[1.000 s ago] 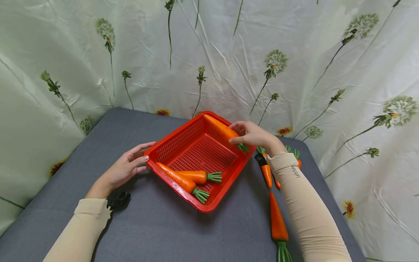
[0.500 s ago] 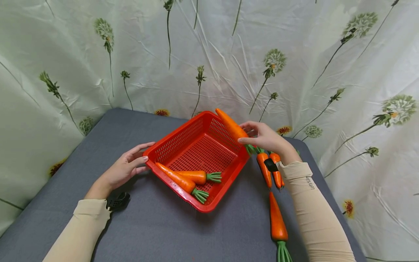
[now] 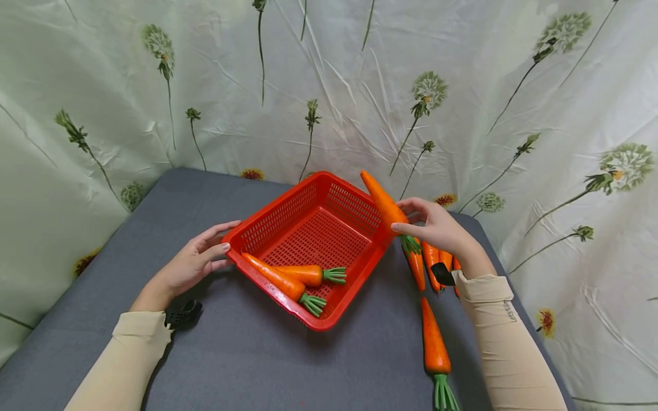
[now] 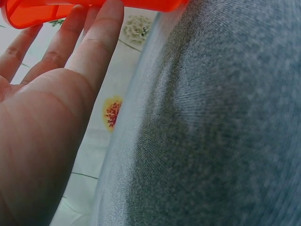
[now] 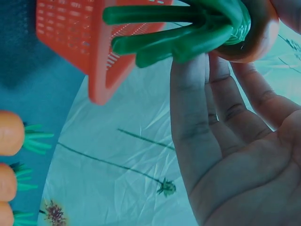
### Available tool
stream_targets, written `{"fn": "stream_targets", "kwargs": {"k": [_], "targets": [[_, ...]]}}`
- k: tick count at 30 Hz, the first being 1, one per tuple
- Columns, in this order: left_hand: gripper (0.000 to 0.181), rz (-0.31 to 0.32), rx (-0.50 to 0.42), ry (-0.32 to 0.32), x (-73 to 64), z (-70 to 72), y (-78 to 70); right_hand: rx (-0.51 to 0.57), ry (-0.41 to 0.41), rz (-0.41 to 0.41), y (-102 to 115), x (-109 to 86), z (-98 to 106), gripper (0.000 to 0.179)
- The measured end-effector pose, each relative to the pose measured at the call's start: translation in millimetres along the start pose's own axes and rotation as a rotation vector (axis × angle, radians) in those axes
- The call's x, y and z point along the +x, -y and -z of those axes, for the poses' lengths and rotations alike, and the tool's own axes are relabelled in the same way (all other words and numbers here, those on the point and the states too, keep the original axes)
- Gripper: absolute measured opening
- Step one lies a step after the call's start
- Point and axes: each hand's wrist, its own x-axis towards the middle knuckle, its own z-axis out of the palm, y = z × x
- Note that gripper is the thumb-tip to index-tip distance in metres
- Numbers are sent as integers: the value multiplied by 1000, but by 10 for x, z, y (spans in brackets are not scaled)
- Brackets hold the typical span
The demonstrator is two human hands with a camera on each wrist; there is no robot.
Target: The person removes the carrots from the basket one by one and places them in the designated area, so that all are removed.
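My right hand [image 3: 437, 228] holds a carrot [image 3: 382, 197] with green leaf stubs, thumb on the near side and fingers behind. The carrot is tilted, tip up, over the right rim of the red basket [image 3: 354, 285]. In the right wrist view the green stubs [image 5: 155, 37] show large above the fingers. My left hand [image 3: 192, 260] touches the basket's left corner with fairly straight fingers and thumb; in the left wrist view the fingertips [image 4: 113, 12] meet the rim. Two carrots [image 3: 275, 277] lie inside the basket near its front wall.
Right of the basket, several carrots [image 3: 430, 265] lie side by side, partly hidden by my right hand and wrist. Another carrot [image 3: 436, 342] lies nearer on the grey table [image 3: 247, 365]. A flower-printed curtain [image 3: 216, 74] rises behind the table.
My right hand has lifted the carrot from the basket's back corner and carried it rightward over the right rim, its tip now pointing up. My left hand and the basket have stayed in place.
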Motion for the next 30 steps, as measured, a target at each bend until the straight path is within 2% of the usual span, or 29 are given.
{"fn": "stream_targets", "kwargs": {"k": [14, 21, 30], "targets": [[56, -1, 3, -2, 7, 9, -11, -44, -72, -109, -195, -455, 65, 57], [56, -6, 4, 0, 15, 6, -16, 65, -112, -144, -276, -717, 63, 52], [56, -4, 9, -8, 8, 8, -9, 71, -131, -219, -363, -974, 36, 57]]}}
